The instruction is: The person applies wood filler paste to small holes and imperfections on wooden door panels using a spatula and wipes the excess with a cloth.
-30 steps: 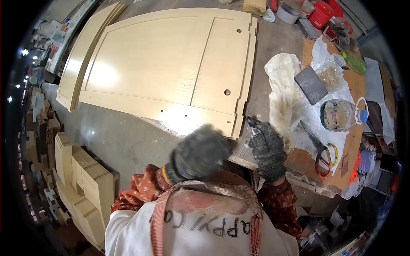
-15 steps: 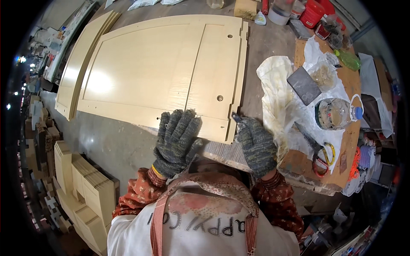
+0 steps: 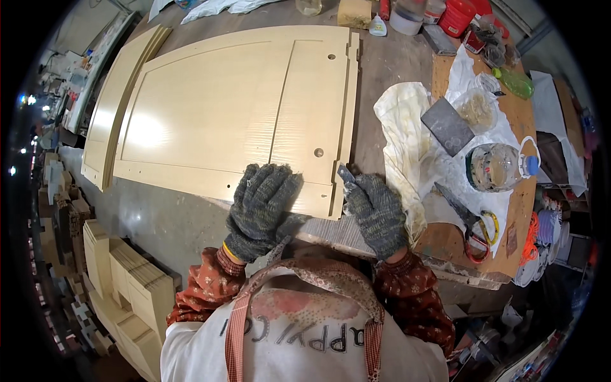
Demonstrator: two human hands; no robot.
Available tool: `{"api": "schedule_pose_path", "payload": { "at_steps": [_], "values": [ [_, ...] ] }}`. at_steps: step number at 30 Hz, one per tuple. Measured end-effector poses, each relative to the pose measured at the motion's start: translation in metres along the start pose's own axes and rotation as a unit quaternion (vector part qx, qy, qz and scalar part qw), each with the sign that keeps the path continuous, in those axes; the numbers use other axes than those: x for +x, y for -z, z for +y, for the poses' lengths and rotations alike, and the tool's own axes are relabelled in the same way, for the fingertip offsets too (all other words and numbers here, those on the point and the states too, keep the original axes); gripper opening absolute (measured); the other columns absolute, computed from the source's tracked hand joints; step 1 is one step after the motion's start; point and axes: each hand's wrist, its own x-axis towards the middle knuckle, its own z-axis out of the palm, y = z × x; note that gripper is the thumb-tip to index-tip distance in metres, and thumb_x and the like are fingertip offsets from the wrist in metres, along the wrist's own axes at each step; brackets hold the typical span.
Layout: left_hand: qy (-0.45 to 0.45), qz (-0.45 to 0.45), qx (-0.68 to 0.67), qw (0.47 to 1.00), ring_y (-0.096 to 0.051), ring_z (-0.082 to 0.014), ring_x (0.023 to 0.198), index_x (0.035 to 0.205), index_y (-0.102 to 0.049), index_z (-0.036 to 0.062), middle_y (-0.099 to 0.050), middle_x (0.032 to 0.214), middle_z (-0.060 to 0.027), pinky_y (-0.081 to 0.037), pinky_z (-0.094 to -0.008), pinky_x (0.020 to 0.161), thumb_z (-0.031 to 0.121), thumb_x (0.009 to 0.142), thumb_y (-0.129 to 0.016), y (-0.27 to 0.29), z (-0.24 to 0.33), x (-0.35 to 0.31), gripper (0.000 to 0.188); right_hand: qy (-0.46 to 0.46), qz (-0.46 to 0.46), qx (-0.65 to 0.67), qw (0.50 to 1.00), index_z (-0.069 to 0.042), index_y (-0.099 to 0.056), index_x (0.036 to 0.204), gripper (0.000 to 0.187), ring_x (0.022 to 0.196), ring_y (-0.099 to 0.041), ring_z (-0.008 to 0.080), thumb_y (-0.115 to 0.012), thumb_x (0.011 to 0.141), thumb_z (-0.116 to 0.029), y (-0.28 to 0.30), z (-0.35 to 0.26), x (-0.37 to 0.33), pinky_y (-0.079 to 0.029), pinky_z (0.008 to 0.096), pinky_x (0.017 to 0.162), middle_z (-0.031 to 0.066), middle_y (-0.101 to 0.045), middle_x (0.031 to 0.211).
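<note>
From the head view, the broad cream-painted wooden panel (image 3: pixel 216 108) lay flat across the grey-brown worktable (image 3: pixel 374 70), its near right corner right between the hands; and there was the left hand (image 3: pixel 262 207), in a dark grey knitted glove, fingers stretched flat over the panel's near edge, pressed down and clasping nothing; over on the right, the right hand (image 3: pixel 377 213), gloved to match, gripped a small dark flat-bladed tool (image 3: pixel 345 173), its tip just beside the panel's right edge, contact too small to tell; farther right came a crumpled cream cloth (image 3: pixel 401 127), then a dark grey rectangular block (image 3: pixel 447 126), then a clear plastic bottle with a blue cap (image 3: pixel 493 167); nearer lay scissors with red and yellow handles (image 3: pixel 477 245); far left, a narrower cream panel (image 3: pixel 111 114) sat alongside!
</note>
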Motion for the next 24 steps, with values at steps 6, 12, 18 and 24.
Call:
{"api": "schedule_pose_path", "payload": {
  "at_steps": [6, 12, 18, 24],
  "values": [
    [0.002, -0.002, -0.027, 1.0, -0.049, -0.0363, 0.109, 0.125, -0.051, 0.0083, -0.052, 0.118, -0.017, -0.033, -0.0514, 0.098, 0.044, 0.072, -0.068, 0.002, -0.004, 0.006, 0.066, -0.125, 0.048, 0.115, 0.984, -0.001, -0.059, 0.084, 0.025, 0.062, -0.048, 0.0171, -0.072, 0.074, -0.019, -0.003, -0.023, 0.028, -0.042, 0.0315, 0.061, 0.0068, -0.051, 0.068],
    [-0.003, 0.014, -0.035, 0.999, -0.051, -0.0355, 0.107, 0.123, -0.054, 0.0103, -0.055, 0.114, -0.0159, -0.035, -0.051, 0.096, 0.05, 0.071, -0.066, -0.002, -0.01, 0.006, 0.066, -0.149, 0.025, 0.055, 0.987, -0.002, -0.055, 0.078, 0.021, 0.062, -0.048, 0.0149, -0.071, 0.075, -0.015, -0.002, -0.018, 0.032, -0.042, 0.0329, 0.059, 0.0053, -0.052, 0.068],
    [0.005, 0.014, -0.013, 1.0, -0.052, -0.0342, 0.105, 0.122, -0.055, 0.0123, -0.056, 0.112, -0.0151, -0.036, -0.05, 0.095, 0.05, 0.072, -0.066, -0.003, -0.009, 0.005, 0.064, -0.157, 0.009, 0.151, 0.976, -0.002, -0.059, 0.097, 0.013, 0.067, -0.053, 0.0079, -0.06, 0.085, -0.005, 0.001, -0.002, 0.023, -0.043, 0.0223, 0.056, 0.0012, -0.057, 0.085],
    [-0.001, 0.014, -0.021, 1.0, -0.054, -0.0342, 0.1, 0.121, -0.055, 0.0097, -0.057, 0.109, -0.0159, -0.04, -0.0486, 0.091, 0.05, 0.07, -0.066, -0.004, -0.007, 0.008, 0.066, 0.012, 0.132, 0.153, 0.979, -0.002, -0.059, 0.106, 0.022, 0.067, -0.054, 0.0057, -0.059, 0.086, -0.009, 0.006, 0.026, 0.008, -0.047, 0.0191, 0.057, 0.0002, -0.057, 0.087]
  ]
}}
